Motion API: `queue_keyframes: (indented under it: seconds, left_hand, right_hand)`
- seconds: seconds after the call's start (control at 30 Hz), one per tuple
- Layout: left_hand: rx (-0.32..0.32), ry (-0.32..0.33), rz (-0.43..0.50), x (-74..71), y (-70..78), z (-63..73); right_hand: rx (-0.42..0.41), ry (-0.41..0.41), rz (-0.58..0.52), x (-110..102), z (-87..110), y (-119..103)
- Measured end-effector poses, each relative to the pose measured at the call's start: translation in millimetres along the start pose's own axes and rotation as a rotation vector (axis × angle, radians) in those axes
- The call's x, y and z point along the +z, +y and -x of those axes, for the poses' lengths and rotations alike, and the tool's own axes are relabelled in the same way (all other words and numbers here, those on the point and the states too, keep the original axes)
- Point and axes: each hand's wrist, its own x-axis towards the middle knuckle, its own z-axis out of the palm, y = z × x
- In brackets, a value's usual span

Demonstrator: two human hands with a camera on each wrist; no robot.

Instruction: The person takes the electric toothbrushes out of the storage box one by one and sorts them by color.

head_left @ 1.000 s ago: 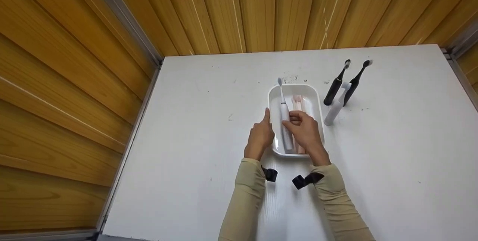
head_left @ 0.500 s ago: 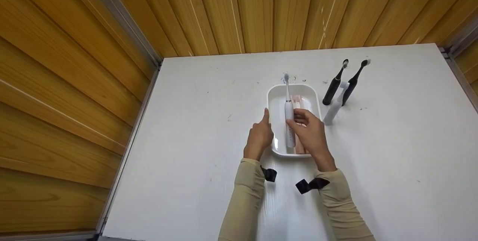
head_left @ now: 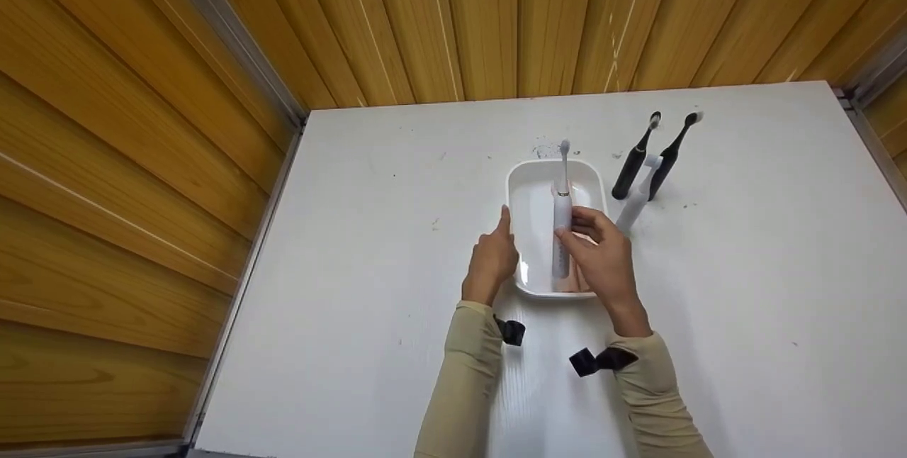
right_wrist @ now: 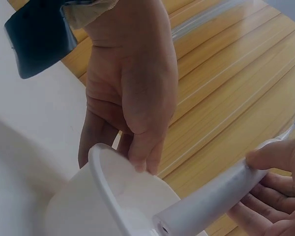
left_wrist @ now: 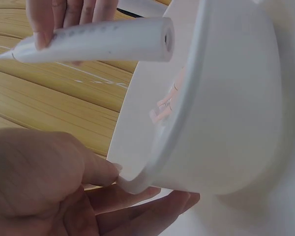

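Note:
A white electric toothbrush [head_left: 562,206] is held above a white oblong tray [head_left: 531,220], its brush head pointing toward the back wall. My right hand [head_left: 608,259] pinches its handle between thumb and fingers. In the left wrist view the toothbrush's base hangs over the rim, apart from the tray. My left hand [head_left: 492,259] grips the tray's left wall, thumb inside and fingers outside, as the right wrist view also shows. Pink toothbrushes [head_left: 577,277] lie inside the tray on its right side, partly hidden by the held toothbrush and my right hand.
To the right of the tray stand two black electric toothbrushes, one left [head_left: 631,171] and one right [head_left: 666,164], with a white one [head_left: 634,206] in front. All are on the white table [head_left: 368,266]. Wooden panels [head_left: 453,25] close off the back and left.
My right hand has carried the white toothbrush rightward, from the tray's left side to over the pink ones. My left hand stays on the tray wall.

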Motion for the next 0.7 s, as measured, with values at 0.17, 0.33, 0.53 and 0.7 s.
queue_keyframes:
  seconds: [0.17, 0.33, 0.53, 0.7]
  left_hand:
    - [-0.018, -0.004, 0.005, -0.2, 0.5, 0.2]
    - [-0.034, -0.01, 0.024, 0.6, 0.5, -0.3]
    - [-0.026, -0.012, 0.03, 1.3, -0.4, -0.4]
    - [-0.04, -0.02, 0.032, 1.0, 0.5, -0.3]
  right_hand:
    - [-0.047, 0.017, -0.003, -6.6, 4.3, -1.2]
    - [-0.076, 0.039, -0.002, -13.2, 8.5, -1.8]
    - [-0.087, 0.075, -0.05, -19.2, 11.3, -2.2]
    - [-0.098, 0.096, -0.043, -25.4, 12.2, -0.7]
